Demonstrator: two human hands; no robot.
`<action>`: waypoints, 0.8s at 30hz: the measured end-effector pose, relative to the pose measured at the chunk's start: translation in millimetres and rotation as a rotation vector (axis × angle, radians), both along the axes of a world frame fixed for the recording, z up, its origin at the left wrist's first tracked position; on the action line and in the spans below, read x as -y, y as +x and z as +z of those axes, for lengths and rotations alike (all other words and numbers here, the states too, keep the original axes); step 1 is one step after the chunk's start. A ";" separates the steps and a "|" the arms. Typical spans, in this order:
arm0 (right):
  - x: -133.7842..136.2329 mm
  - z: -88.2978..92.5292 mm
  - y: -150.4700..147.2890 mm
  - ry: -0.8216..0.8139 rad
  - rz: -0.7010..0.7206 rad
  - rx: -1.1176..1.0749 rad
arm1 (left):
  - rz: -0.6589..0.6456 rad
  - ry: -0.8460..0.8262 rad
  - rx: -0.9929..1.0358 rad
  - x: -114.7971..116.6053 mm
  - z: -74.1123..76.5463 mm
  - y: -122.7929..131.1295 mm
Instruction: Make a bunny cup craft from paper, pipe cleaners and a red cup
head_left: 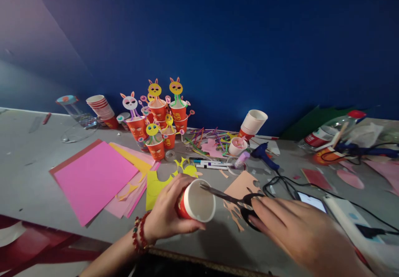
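My left hand (pixel 170 206) is wrapped round a red and white paper cup (pixel 199 200), tilted so its open mouth faces right and towards me. My right hand (pixel 296 227) has its fingers in the handles of black scissors (pixel 230 197). The scissors' tips lie over the upper part of the cup's mouth; whether they touch the cup I cannot tell. Beneath the scissors is a cut-up peach paper sheet (pixel 241 185). Beside my left hand lies yellow-green paper (pixel 152 187) with rounded cutouts.
Several red cups with paper animal heads (pixel 156 144) stand at the back. Pink paper sheets (pixel 96 177) lie left. Behind are markers (pixel 212 164), a cup stack (pixel 254 123) and another stack (pixel 101 109). A blue glue gun (pixel 264 156), black cables (pixel 280 181) and a bottle (pixel 330 129) are right.
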State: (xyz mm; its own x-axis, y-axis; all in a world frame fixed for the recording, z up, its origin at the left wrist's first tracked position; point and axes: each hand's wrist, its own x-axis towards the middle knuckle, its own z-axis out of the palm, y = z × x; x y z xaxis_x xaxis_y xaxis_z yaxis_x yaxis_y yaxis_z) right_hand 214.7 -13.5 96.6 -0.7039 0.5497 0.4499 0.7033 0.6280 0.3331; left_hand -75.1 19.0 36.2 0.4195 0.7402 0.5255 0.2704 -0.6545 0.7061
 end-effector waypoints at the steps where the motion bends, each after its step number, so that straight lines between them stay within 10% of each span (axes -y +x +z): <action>1: 0.1 0.8 0.4 0.003 0.003 0.007 | -0.002 -0.008 -0.004 0.4 0.3 0.3; 24: -7.5 33.9 -2.5 0.007 0.000 0.167 | -0.092 -0.249 -0.122 -8.2 25.8 -3.9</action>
State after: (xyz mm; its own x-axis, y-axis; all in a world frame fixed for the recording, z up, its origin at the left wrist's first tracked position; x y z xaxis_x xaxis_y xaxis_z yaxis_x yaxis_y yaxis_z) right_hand 212.3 -6.0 130.5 -0.7691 0.5470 0.3304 0.6379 0.6250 0.4500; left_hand -79.0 27.2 62.0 0.5397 0.7962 0.2736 0.3107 -0.4904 0.8142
